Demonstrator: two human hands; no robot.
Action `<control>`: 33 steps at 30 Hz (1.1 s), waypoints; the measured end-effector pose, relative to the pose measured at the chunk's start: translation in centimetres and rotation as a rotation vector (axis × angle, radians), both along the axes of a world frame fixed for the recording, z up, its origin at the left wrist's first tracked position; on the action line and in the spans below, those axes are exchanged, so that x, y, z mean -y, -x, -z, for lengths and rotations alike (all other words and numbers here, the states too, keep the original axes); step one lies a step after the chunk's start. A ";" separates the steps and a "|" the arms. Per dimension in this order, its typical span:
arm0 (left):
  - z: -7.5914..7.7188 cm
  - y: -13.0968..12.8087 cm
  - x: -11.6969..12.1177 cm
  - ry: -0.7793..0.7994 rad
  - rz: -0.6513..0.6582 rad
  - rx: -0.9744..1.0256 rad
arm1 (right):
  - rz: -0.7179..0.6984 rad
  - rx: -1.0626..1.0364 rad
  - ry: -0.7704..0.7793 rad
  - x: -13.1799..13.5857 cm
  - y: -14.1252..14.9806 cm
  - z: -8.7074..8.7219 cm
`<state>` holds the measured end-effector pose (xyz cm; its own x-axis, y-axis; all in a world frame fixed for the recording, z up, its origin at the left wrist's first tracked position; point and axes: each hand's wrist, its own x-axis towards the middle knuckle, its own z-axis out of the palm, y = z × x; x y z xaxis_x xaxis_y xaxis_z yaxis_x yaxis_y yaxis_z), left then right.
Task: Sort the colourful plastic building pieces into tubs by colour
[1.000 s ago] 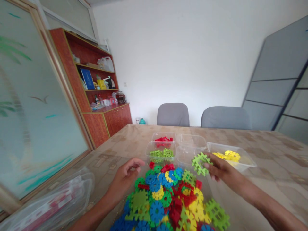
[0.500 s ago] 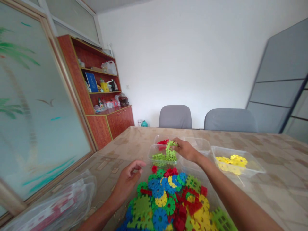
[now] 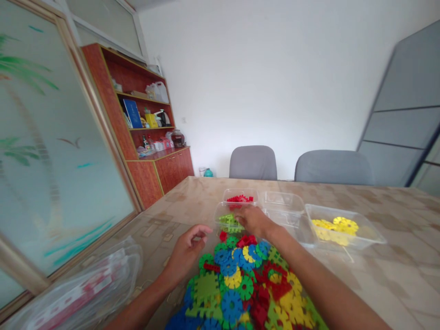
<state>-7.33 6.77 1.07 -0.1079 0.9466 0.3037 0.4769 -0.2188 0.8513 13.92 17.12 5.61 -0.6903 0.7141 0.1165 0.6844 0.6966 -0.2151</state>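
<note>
My right hand (image 3: 255,222) is over the clear plastic box of light green pieces (image 3: 229,222), its fingertips down by the pieces. The hand covers the right part of this box, and whether a piece is in its fingers is hidden. My left hand (image 3: 192,243) hovers left of the pile with loosely bent fingers, a gap between thumb and fingers and nothing in them. Below both hands lies a heap of plastic building pieces (image 3: 231,306): blue, green and yellow notched discs, light green lattice squares and red blocks.
Behind the green box is a clear box of red pieces (image 3: 239,199). Clear boxes (image 3: 283,200) stand to its right, and a larger box (image 3: 369,234) holds yellow notched discs (image 3: 345,225). Plastic bags (image 3: 92,288) lie at the left. Grey chairs (image 3: 253,162) stand beyond the table.
My right hand has lowered into the green box; the light green piece it held above the box no longer shows in its fingers. My left hand stays nearly in place. The view shifted slightly.
</note>
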 end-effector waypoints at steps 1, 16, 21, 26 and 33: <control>0.0 0.0 0.0 0.000 0.002 -0.003 | -0.001 -0.001 -0.001 0.0 0.1 0.0; -0.8 -0.1 0.6 -0.009 0.014 -0.104 | -0.002 -0.253 -0.018 2.5 -4.3 -1.8; -1.5 0.0 1.3 -0.014 0.137 -0.199 | 0.020 -0.249 0.080 7.6 -10.3 -1.0; -1.8 0.5 2.8 0.040 0.257 -0.467 | 0.288 -0.046 0.127 12.1 -14.7 3.2; -2.4 -1.1 4.7 0.197 0.424 -0.484 | 0.087 -0.226 0.307 14.5 -13.0 1.8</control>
